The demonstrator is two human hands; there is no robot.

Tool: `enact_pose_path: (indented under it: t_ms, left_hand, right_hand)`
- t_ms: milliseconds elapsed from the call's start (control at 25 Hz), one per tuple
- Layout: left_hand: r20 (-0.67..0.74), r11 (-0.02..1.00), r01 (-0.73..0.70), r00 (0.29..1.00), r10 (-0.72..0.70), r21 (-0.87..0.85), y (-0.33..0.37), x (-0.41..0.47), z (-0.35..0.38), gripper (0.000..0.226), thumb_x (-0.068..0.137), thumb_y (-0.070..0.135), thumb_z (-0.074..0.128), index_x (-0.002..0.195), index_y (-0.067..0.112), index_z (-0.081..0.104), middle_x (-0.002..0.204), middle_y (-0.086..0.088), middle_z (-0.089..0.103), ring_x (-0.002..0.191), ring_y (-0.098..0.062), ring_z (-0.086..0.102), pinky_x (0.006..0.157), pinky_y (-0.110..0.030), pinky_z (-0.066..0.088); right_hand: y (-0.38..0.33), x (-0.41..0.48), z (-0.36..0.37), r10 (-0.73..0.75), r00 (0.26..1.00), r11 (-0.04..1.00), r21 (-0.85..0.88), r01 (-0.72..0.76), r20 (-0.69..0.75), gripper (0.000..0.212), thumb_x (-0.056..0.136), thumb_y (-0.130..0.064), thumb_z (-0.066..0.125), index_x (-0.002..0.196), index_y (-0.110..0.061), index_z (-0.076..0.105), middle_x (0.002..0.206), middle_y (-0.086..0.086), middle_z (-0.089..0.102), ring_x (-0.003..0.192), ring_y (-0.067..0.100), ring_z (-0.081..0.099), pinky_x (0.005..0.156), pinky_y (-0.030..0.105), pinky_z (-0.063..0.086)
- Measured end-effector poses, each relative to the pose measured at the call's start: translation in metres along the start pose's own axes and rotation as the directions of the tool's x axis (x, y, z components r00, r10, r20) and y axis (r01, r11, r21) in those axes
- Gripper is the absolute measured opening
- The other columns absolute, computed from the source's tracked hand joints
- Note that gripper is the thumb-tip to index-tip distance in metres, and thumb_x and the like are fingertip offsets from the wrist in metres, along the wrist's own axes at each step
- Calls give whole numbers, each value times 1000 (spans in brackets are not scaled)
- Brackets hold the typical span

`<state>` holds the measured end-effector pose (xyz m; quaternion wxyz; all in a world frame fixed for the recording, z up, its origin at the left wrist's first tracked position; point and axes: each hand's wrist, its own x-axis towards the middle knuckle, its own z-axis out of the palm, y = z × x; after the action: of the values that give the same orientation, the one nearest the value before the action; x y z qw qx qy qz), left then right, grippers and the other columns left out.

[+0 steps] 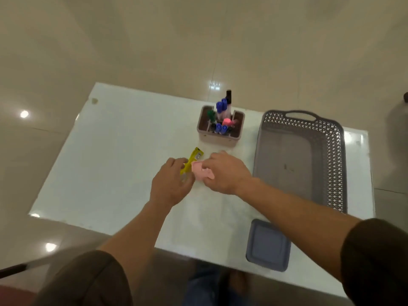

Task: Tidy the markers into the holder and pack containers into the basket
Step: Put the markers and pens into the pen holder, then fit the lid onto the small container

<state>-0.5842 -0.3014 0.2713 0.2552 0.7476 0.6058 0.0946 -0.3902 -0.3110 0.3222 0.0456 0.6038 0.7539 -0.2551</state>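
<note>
A person is leaning over a white tabletop point(121, 151) with both arms reaching out. The left hand point(171, 182) is resting near the middle of the tabletop, and its fingers are curling over the near end of a yellow marker point(194, 157) and holding it. The picture is blurry there, so how tight the hold is cannot be told. The far end of the yellow marker is sticking out past the fingers and pointing away from the person. Just beside it, and touching it, a small pink thing point(199, 171) is lying between the two hands. It is too blurry to tell what it is. The right hand point(225, 173) is pinching the pink thing with bent fingers. Behind the hands, a holder point(217, 140) is standing upright on the tabletop, and blue, green, pink and black markers point(220, 107) are standing up inside it. Near the front edge of the tabletop, under the right arm, a blue-grey container point(268, 245) with its lid on is sitting flat. On the right side, a grey basket point(287, 162) with holes in its walls is sitting well apart from that container.
</note>
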Motion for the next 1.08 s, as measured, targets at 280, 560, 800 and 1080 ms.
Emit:
enact_pose_path:
  t_ms: [280, 560, 800, 1080]
  left_hand:
    - [-210, 996, -85, 974, 89, 32, 23, -40, 31, 49, 83, 38, 67, 125, 17, 58, 112, -1, 55, 98, -21, 56, 63, -33, 51]
    - [9, 985, -169, 986, 169, 26, 38, -86, 47, 31, 92, 33, 51, 121, 24, 60, 105, 7, 60, 91, -14, 60, 67, -31, 53]
    - [19, 998, -31, 999, 32, -46, 41, -98, 66, 28, 96, 28, 46, 120, 26, 60, 111, 9, 62, 85, -12, 60, 73, -31, 54]
    - [-71, 994, 94, 993, -98, -56, 18, -98, 53, 27, 99, 26, 44, 120, 24, 60, 113, 6, 63, 88, -15, 62, 77, -34, 55]
  right_hand:
    - [27, -60, 1, -225, 974, 947, -242, 211, -30, 30, 92, -32, 54, 112, -18, 72, 105, 5, 68, 97, 28, 59, 77, 37, 44]
    - [24, -166, 56, -359, 756, 640, -445, 626, 548, 113, 67, -51, 86, 156, -17, 27, 161, 24, 21, 150, 44, 17, 119, 68, 4]
    - [31, -166, 86, -155, 789, 546, -614, 570, 595, 101, 75, -30, 85, 155, -11, 26, 153, 28, 31, 144, 50, 26, 105, 72, -23]
    - [0, -119, 88, -311, 775, 644, -477, 598, 551, 129, 48, -49, 97, 154, -19, 29, 146, 21, 41, 138, 44, 35, 117, 72, -3]
